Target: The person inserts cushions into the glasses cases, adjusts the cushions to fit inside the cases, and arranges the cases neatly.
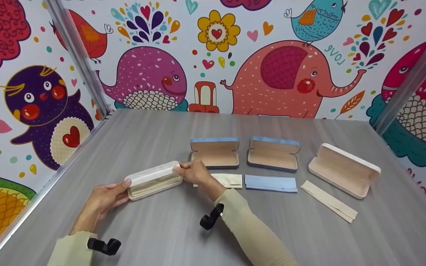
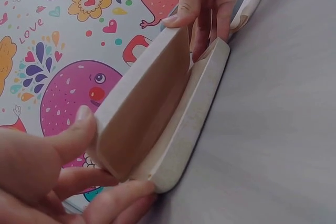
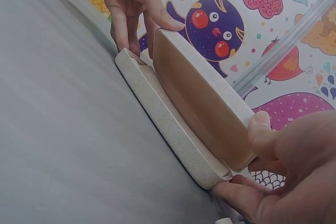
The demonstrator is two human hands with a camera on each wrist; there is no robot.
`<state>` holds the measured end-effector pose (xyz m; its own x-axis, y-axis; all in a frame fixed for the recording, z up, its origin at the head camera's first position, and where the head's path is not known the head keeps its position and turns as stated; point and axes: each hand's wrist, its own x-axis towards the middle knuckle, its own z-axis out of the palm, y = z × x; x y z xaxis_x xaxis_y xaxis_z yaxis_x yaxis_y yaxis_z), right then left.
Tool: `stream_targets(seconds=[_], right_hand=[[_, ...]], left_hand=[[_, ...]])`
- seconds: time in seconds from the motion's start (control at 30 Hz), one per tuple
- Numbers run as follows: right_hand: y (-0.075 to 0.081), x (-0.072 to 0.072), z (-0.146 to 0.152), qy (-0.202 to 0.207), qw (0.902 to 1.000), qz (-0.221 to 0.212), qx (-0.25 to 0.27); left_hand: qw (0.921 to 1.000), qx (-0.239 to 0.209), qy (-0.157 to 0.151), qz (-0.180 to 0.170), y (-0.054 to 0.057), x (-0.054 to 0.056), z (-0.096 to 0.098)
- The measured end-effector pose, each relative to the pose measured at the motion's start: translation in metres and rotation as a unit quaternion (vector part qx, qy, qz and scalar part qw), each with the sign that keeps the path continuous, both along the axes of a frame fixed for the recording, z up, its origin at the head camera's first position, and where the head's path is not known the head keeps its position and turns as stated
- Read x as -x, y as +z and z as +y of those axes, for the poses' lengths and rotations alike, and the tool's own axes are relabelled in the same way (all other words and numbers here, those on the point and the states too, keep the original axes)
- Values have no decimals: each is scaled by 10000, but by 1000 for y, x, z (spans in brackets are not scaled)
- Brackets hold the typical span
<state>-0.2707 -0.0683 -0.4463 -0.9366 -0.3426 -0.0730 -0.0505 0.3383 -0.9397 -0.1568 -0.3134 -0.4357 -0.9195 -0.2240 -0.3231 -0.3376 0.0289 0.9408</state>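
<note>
A white glasses case (image 1: pixel 153 173) lies at the left of the table, its lid partly raised. Folded cream cloth (image 1: pixel 154 187) shows inside it in the head view. My left hand (image 1: pixel 104 197) grips the left end, thumb on the lid and fingers lower down by the base. At the other end my right hand (image 1: pixel 199 174) pinches the lid's corner with the thumb, its fingers beside the base. Both wrist views show the tan lining (image 2: pixel 149 111) under the tilted lid (image 3: pixel 210 77).
Two open blue cases (image 1: pixel 215 157) (image 1: pixel 273 155) and an open white case (image 1: pixel 342 171) stand to the right. In front of them lie a cream cloth (image 1: pixel 231 181), a blue cloth (image 1: pixel 271 183) and another cream cloth (image 1: pixel 329 201). A patterned wall (image 1: pixel 213 66) backs the table.
</note>
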Motion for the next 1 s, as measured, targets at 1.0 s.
stream_targets(seconds=[1.0], right_hand=[[-17,-6,5,229,9964,766,289]], left_hand=[[9997,188,132,-79,-4,-5,3]])
